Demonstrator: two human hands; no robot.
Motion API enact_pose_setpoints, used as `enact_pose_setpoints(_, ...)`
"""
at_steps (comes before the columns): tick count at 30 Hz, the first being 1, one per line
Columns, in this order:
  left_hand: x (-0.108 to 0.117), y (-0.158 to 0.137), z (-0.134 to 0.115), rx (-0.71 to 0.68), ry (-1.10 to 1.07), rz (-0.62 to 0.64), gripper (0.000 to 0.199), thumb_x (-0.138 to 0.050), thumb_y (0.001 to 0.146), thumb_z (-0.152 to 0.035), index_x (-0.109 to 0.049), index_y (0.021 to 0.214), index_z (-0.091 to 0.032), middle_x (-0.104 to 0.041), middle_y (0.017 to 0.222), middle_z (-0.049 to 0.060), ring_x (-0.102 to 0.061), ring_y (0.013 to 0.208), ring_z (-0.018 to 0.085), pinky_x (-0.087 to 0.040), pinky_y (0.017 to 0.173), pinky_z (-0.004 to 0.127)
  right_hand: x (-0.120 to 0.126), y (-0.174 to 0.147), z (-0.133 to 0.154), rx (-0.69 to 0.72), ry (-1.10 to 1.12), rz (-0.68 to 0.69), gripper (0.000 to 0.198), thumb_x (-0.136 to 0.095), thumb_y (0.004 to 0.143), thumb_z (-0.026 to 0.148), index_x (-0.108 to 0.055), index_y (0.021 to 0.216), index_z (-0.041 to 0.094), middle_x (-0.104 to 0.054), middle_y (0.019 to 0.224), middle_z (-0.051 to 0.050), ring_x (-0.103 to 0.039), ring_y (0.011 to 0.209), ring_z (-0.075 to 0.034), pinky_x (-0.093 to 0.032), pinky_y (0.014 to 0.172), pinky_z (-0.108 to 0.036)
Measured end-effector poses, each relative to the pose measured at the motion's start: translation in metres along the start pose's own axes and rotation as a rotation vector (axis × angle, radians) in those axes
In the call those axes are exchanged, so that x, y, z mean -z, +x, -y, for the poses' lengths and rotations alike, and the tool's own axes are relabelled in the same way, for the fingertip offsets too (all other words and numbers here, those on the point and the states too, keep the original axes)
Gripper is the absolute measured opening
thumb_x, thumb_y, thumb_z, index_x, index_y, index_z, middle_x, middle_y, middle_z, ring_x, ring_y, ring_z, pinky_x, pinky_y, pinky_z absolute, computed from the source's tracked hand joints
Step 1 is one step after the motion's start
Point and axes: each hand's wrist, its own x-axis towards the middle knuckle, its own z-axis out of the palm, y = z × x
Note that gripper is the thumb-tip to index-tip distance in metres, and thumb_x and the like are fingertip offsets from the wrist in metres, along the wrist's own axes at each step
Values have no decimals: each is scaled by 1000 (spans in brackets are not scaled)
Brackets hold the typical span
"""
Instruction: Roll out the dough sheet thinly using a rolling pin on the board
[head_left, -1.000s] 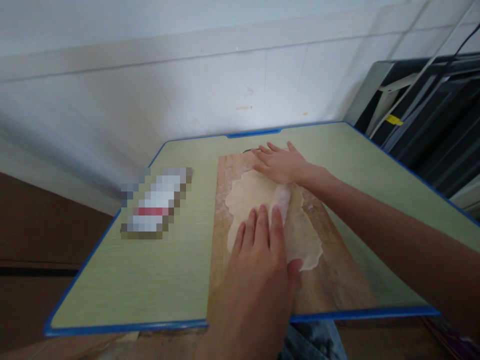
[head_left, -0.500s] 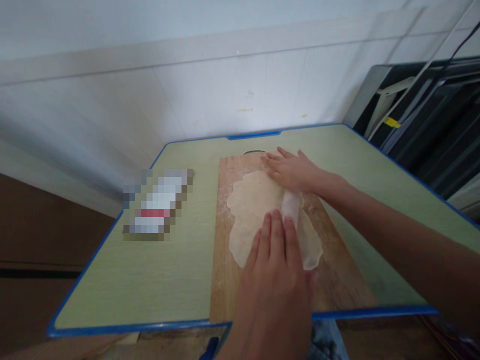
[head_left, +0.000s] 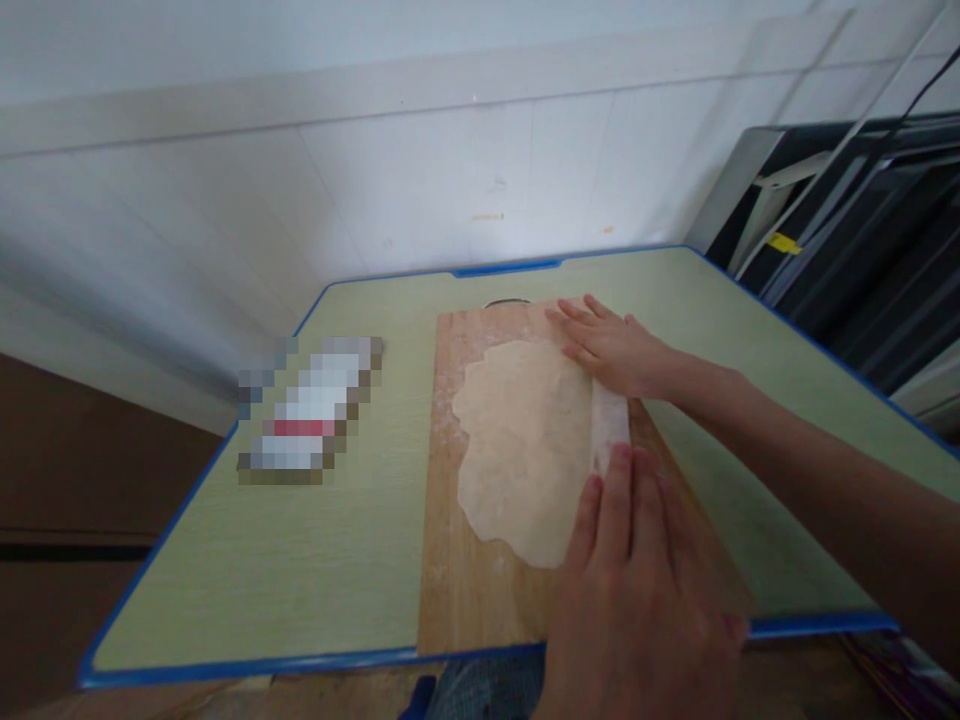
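Observation:
A thin, uneven sheet of pale dough (head_left: 521, 450) lies flat on a wooden board (head_left: 457, 600). Along the dough's right edge sits a whitish rolling pin (head_left: 610, 425), with only its middle showing between my hands. My left hand (head_left: 637, 590) rests flat over the near end, its fingers stretched forward. At the far end, my right hand (head_left: 619, 350) lies with fingers spread and pointing left, its palm on the pin. Both hands hide the pin's ends, and the left one covers the board's near right part.
The board stands on a light green table (head_left: 360, 560) with a blue rim. A pixelated flat object (head_left: 311, 410) lies to the left. Behind is a white wall (head_left: 420, 180). Dark panels (head_left: 862, 220) lean at the right, and flour dusts the board's left side.
Both hands and the rolling pin have moved right across the dough, to its right edge. More of the dough's middle and near edge now shows.

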Motion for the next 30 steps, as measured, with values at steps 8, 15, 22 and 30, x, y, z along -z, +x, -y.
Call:
enact_pose_setpoints(8, 23, -9, 16, 175, -116, 140, 55, -34, 95, -34, -43, 138, -1, -32, 151, 21, -34, 135, 41, -49, 100, 50, -3, 28, 50, 208, -62, -191, 55, -30, 97, 37, -31, 147, 14, -35, 153, -13, -29, 140, -32, -25, 107, -65)
enact_pose_setpoints(15, 1, 14, -15, -5, -140, 128, 48, -44, 92, -40, -60, 120, -5, -59, 131, 19, -46, 130, 37, -48, 100, 51, -4, -5, 2, 55, 6, -53, 56, -26, 97, 32, -22, 151, 22, -25, 158, -4, -11, 145, -34, -26, 103, -72)
enact_pose_setpoints(22, 9, 3, -1, 81, -188, 173, 50, -42, 93, -40, -55, 128, -6, -54, 138, 15, -38, 136, 35, -45, 104, 52, -6, 10, 33, 120, -20, -159, 54, -31, 96, 26, -30, 148, 15, -39, 151, -10, -32, 139, -31, -28, 107, -65)
enact_pose_setpoints(30, 6, 6, -11, 57, -129, 154, 49, -46, 92, -39, -57, 125, -4, -56, 135, 17, -41, 134, 37, -44, 106, 50, -4, 8, 33, 192, -48, -139, 56, -29, 98, 40, -29, 148, 16, -35, 153, -12, -28, 141, -33, -20, 107, -69)
